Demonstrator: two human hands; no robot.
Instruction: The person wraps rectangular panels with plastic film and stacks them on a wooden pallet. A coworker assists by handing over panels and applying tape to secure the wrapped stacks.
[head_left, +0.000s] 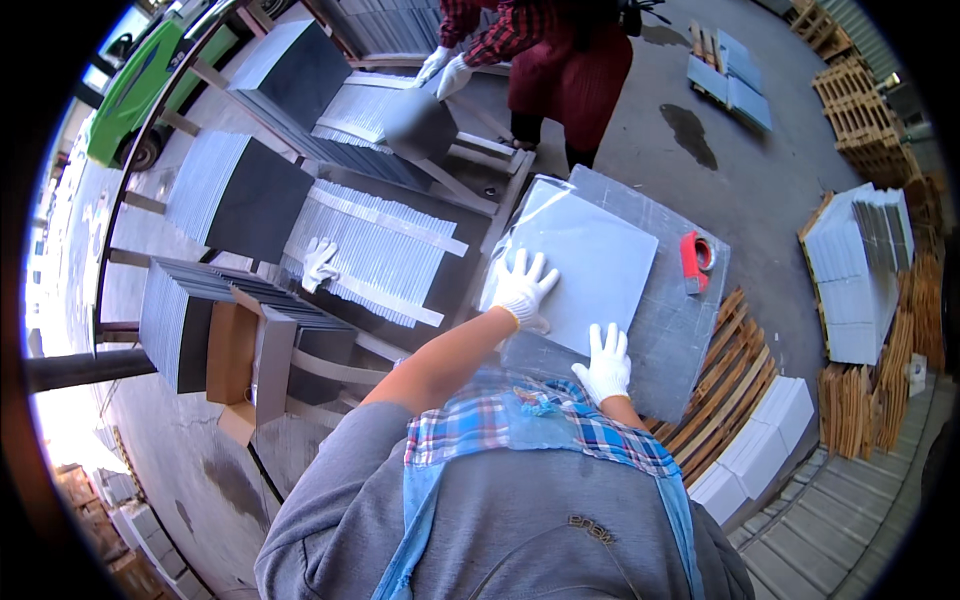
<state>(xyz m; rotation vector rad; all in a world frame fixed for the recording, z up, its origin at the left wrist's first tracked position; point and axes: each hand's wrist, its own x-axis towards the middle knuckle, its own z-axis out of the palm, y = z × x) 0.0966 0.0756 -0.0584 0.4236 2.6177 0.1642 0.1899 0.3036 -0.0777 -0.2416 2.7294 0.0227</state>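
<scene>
A smooth pale grey square panel [600, 240] lies on a larger, scuffed grey board [675, 350]. My left hand [527, 292], in a white knitted glove, rests flat near the panel's left side with its fingers spread. Close to the near right edge lies my right hand [605, 368], gloved the same way, its fingers stretched out. Neither hand grips anything. Glossy, clear film-like streaks show along the panel's far left edge. On the board's right side sits a red tape dispenser [692, 265].
Left stand stacks of thin grey tiles [375, 245], a loose white glove [319, 265] on one. An opened cardboard box [235, 350] is nearer. Across from me a co-worker's gloved hands [445, 75] touch another stack. Wooden slats [715, 375] and white boxes [760, 440] lie right.
</scene>
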